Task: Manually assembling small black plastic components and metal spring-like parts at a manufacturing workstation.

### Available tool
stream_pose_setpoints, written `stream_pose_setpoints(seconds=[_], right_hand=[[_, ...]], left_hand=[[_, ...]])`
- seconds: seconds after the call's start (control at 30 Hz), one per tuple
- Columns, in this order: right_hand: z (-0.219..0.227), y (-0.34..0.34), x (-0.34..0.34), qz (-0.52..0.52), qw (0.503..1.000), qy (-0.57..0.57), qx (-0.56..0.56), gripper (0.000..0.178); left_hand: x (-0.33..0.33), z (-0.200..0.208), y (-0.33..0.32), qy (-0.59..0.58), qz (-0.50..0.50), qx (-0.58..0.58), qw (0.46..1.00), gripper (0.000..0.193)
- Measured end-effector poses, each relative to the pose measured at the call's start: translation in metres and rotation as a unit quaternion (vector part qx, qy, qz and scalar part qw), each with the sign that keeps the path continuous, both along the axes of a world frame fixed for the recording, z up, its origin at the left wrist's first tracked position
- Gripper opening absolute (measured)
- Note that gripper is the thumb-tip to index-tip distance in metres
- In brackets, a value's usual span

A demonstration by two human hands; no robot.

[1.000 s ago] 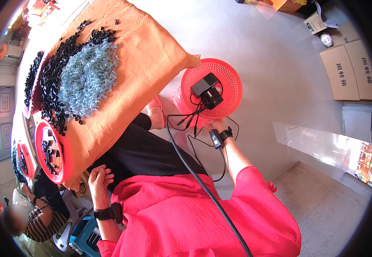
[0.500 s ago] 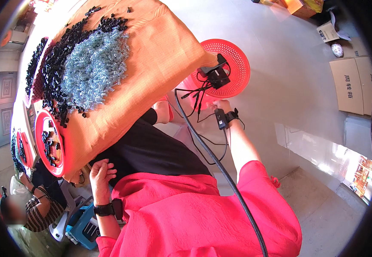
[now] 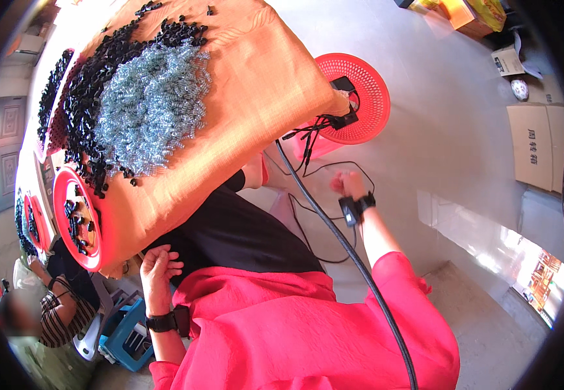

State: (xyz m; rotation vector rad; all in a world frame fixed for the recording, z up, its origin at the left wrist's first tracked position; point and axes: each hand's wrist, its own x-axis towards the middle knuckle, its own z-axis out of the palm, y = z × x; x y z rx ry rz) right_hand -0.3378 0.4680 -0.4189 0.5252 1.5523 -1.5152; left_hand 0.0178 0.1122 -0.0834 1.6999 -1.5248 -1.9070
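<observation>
My left hand (image 3: 159, 263) hovers over my lap below the orange-covered table edge, fingers curled in and nothing visible in them. My right hand (image 3: 349, 184) is held out over the floor on the right, below a red basket; its fingers are bent and blurred, and I cannot make out anything in them. A black device (image 3: 349, 210) is strapped at that wrist. On the table lie a large heap of clear bluish coiled springs (image 3: 155, 107) and many small black parts (image 3: 90, 88) around it. A red round tray (image 3: 61, 224) with some black parts sits at the table's near left corner.
A red perforated basket (image 3: 376, 104) stands beyond the table corner, with a black box and bundled cables (image 3: 317, 130) beside its rim. A thick black cable (image 3: 334, 227) crosses in front of me. Another person (image 3: 61, 305) sits at lower left. Cardboard boxes (image 3: 530, 146) stand at right.
My right hand has drawn back from beside the basket, down and to the right. The view has shifted slightly; my left hand stays curled over my lap.
</observation>
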Motion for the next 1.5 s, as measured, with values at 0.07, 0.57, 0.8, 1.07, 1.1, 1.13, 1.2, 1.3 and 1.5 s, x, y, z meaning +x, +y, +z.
stream_pose_setpoints(seconds=[0.07,0.57,0.8,1.07,1.1,1.13,1.2,1.3,1.5], right_hand=[[0.016,0.024,0.038,0.083,0.990,0.003,0.114,0.020],[0.031,-0.017,0.162,0.337,0.934,-0.113,0.044,0.051],[-0.105,0.055,0.215,0.127,0.979,-0.159,0.015,0.039],[-0.005,-0.049,0.078,0.227,0.962,-0.149,0.019,0.047],[0.014,-0.063,0.067,0.253,0.957,-0.140,0.014,0.048],[0.037,-0.059,0.061,0.268,0.953,-0.136,0.020,0.049],[0.086,-0.098,0.050,0.294,0.947,-0.125,0.043,0.052],[0.124,-0.111,0.038,0.299,0.947,-0.114,0.036,0.058],[0.081,-0.115,0.038,0.352,0.931,-0.093,0.005,0.058]], left_hand=[[0.002,0.002,0.001,-0.003,0.000,0.000,1.000,0.023],[-0.021,0.016,-0.010,-0.084,-0.044,0.085,0.992,0.021],[-0.040,0.043,-0.015,-0.139,-0.396,-0.111,0.901,0.032],[-0.016,0.002,-0.024,-0.101,-0.007,0.275,0.956,0.028],[-0.011,-0.007,-0.023,-0.072,0.117,0.328,0.935,0.024],[-0.030,0.007,-0.016,-0.095,-0.013,0.204,0.974,0.023],[-0.047,0.008,-0.007,-0.114,-0.136,0.118,0.977,0.025],[-0.045,0.009,-0.005,-0.092,-0.155,0.112,0.977,0.022],[-0.043,0.024,-0.009,-0.103,-0.134,0.119,0.978,0.021]])
